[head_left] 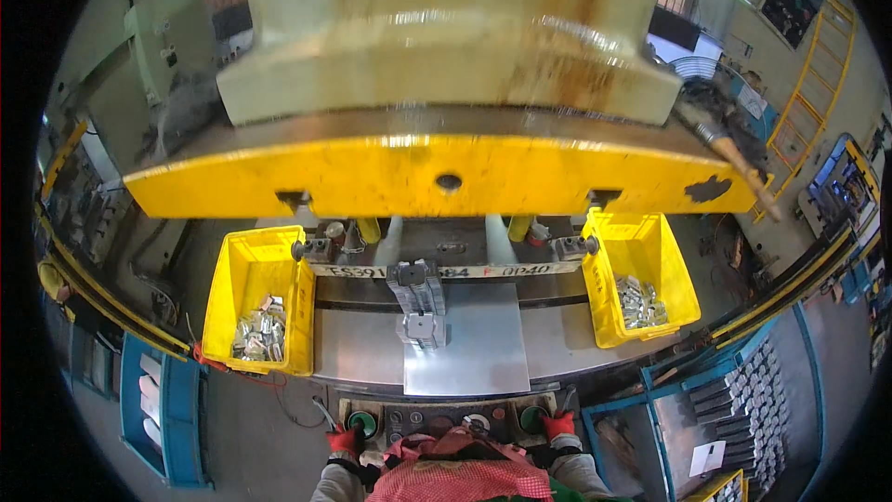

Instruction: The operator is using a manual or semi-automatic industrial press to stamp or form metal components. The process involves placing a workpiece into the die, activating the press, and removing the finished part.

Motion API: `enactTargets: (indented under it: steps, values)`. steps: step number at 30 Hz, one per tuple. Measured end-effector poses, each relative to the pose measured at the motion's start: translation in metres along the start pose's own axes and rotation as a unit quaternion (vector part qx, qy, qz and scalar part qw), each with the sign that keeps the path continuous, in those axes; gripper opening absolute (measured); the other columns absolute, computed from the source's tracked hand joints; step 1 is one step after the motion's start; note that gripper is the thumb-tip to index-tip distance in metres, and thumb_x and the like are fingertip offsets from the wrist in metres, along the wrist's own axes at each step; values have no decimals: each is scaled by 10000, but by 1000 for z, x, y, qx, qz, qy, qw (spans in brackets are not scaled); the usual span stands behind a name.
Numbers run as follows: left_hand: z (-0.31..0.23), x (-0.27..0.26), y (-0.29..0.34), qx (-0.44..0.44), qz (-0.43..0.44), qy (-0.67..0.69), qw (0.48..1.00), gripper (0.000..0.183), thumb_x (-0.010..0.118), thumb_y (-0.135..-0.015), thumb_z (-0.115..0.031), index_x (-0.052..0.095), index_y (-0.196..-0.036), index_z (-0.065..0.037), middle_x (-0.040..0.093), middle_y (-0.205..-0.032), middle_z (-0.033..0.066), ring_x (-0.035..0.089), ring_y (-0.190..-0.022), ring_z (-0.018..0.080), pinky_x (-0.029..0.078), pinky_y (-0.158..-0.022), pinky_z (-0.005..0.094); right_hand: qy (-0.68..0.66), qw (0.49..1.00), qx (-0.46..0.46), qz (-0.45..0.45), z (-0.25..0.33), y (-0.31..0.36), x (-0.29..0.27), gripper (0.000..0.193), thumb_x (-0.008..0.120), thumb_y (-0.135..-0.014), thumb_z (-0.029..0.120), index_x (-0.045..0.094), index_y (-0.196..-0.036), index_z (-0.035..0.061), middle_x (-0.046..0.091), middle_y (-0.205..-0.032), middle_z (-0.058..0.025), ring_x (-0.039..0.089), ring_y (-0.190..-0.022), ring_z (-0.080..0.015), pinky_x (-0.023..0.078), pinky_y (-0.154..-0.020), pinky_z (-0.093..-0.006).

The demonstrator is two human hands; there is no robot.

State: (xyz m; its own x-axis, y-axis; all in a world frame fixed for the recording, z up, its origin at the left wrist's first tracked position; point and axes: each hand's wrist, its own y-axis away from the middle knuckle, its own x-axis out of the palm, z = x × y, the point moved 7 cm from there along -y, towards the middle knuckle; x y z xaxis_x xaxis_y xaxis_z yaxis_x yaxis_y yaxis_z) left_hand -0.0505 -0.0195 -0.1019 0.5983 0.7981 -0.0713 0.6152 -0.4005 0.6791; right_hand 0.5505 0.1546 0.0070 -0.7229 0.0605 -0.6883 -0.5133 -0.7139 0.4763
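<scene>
Presently, the left grip [346,439], gloved in red, is resting just beside a green button [362,423] at the left end of a control panel [427,404]; the right grip [557,425], also gloved in red, is resting just beside a second green button [532,419] at the other end; both gloves are showing small and partly hidden, so I cannot tell whether either grip is clenching or lying released, nor whether it is pressing; between the grips a red checked cloth [465,479] is covering the person's front.

Straight ahead of the grips, past the panel, a flat metal plate [478,353] is lying on the press bed [362,344]; a stepped grey block [423,327] is standing on its left part; ahead and left of the left grip a yellow bin [305,316] is holding shiny metal pieces [263,330]; ahead and right of the right grip another yellow bin [604,307] is holding similar pieces [639,302]; farther ahead and above both grips a yellow beam [372,172] is spanning the press.
</scene>
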Motion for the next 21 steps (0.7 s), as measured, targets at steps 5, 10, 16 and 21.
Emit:
enactTargets:
  steps: [5, 10, 16, 21]
  values:
    - [-15, 20, 61, -23, 48, 218, 975, 402, 550, -793, -373, 514, -1017, -41, 568, -866, 95, 536, -736, 210, 438, -622, 382, -430, 894, -13, -127, -100, -59, -32, 393, 629, -743, 284, 542, -1037, 38, 572, -988, -77, 547, -838, -190, 446, -684, -342]
    - [-149, -57, 145, 239, -317, 134, 908, 356, 525, -825, -370, 510, -1024, -76, 515, -795, 16, 477, -655, 122, 400, -546, 286, -451, 853, -66, -253, 36, -6, -142, 512, 452, -847, 326, 272, -1264, 92, 347, -1240, -91, 377, -1104, -238, 334, -890, -397]
    - [-361, 127, 203, 361, 68, 109, 924, 336, 515, -856, -255, 479, -1136, -73, 579, -948, 32, 552, -747, 115, 452, -606, 248, -454, 829, -319, 71, 367, 96, -146, 414, 495, -851, 265, 410, -1206, 69, 491, -1099, -49, 468, -976, -137, 400, -809, -273]
    - [-452, 351, 262, 199, 444, 14, 873, 342, 517, -847, -302, 514, -1129, -107, 515, -682, -8, 506, -552, 83, 343, -416, 219, -379, 775, -434, 261, 530, 105, -72, 422, 614, -778, 181, 467, -1162, 89, 524, -880, 44, 461, -726, -40, 400, -602, -209]
